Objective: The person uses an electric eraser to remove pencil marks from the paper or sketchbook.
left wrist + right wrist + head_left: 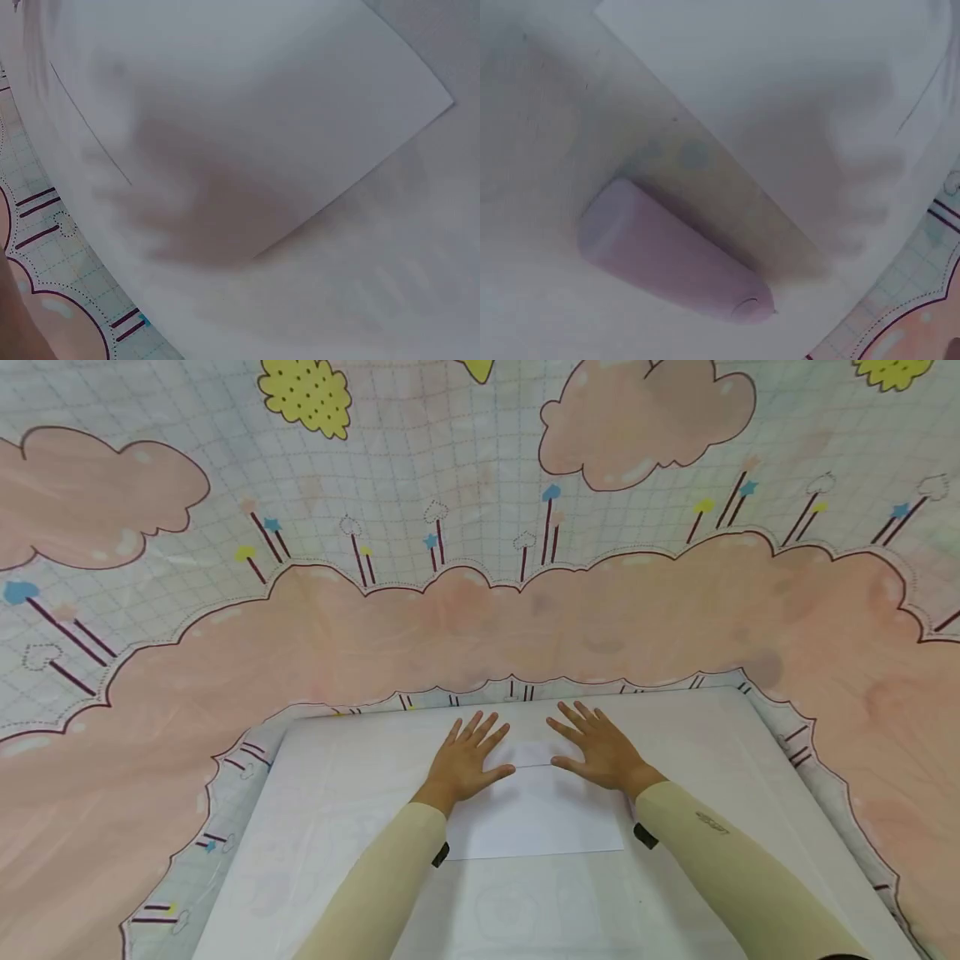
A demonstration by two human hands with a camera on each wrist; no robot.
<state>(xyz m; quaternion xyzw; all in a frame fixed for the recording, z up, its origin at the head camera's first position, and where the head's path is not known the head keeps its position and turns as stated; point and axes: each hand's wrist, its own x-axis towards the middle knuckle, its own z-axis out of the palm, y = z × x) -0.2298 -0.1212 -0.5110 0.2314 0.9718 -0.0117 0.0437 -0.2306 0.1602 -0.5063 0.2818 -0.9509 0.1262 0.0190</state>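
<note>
A white sheet of paper (536, 818) lies flat on the white table. A thin dark line crosses its far part; whether it is a crease or an edge I cannot tell. My left hand (468, 760) is over the far left of the sheet, fingers spread. Across from it my right hand (600, 750) is also spread, over the far right. Both hands hold nothing, and their soft shadows fall on the paper (322, 112). Beside the sheet, under my right wrist, lies a pinkish-lilac, rounded, tapering object (675, 255); its kind is unclear, and my arm mostly hides it in the head view.
The white tabletop (337, 793) extends around the sheet on both sides. Beyond its edges hangs or lies a patterned cloth (480, 635) with peach clouds and a blue grid. Black wrist straps (645, 836) show below the sleeves.
</note>
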